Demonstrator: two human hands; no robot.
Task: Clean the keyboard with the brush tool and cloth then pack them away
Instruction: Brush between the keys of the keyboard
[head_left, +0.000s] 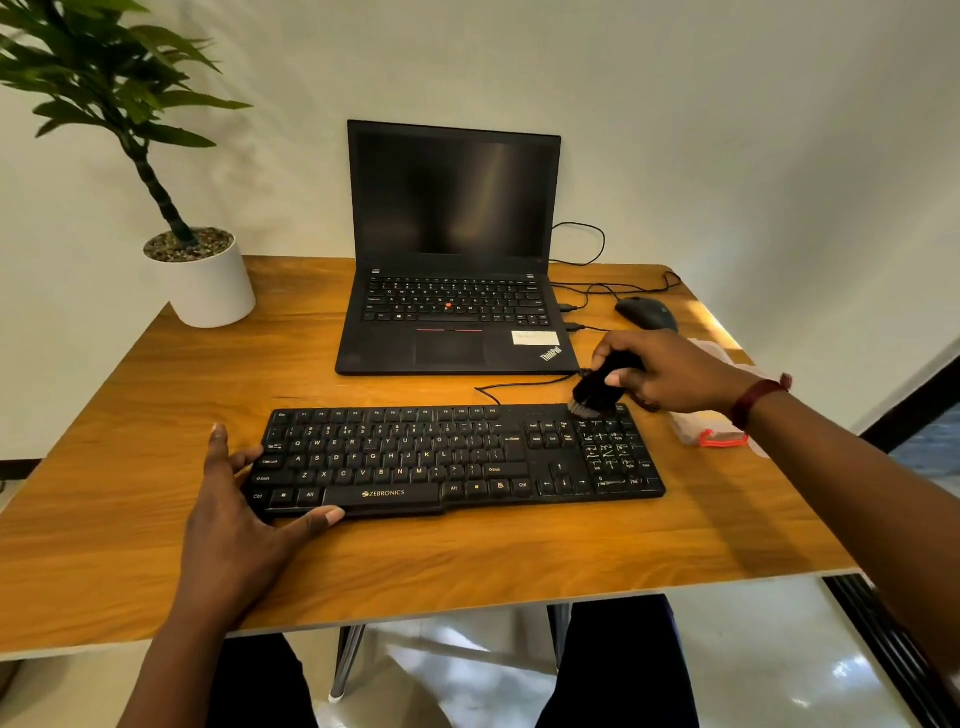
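Note:
A black keyboard (457, 457) lies across the middle of the wooden table (156, 395). My right hand (670, 371) grips a small black brush (597, 392), whose pale bristles touch the keyboard's top right corner above the number pad. My left hand (244, 499) rests spread on the keyboard's left end, the thumb along its front edge and the fingers at its left side. A clear plastic pouch with an orange-red zip (711, 428) lies right of the keyboard, partly hidden under my right wrist. I cannot make out a cloth for certain.
An open black laptop (452, 249) stands behind the keyboard, with cables (587, 291) trailing to the right and a black mouse (647, 313) behind my right hand. A potted plant in a white pot (210, 283) occupies the table's back left corner.

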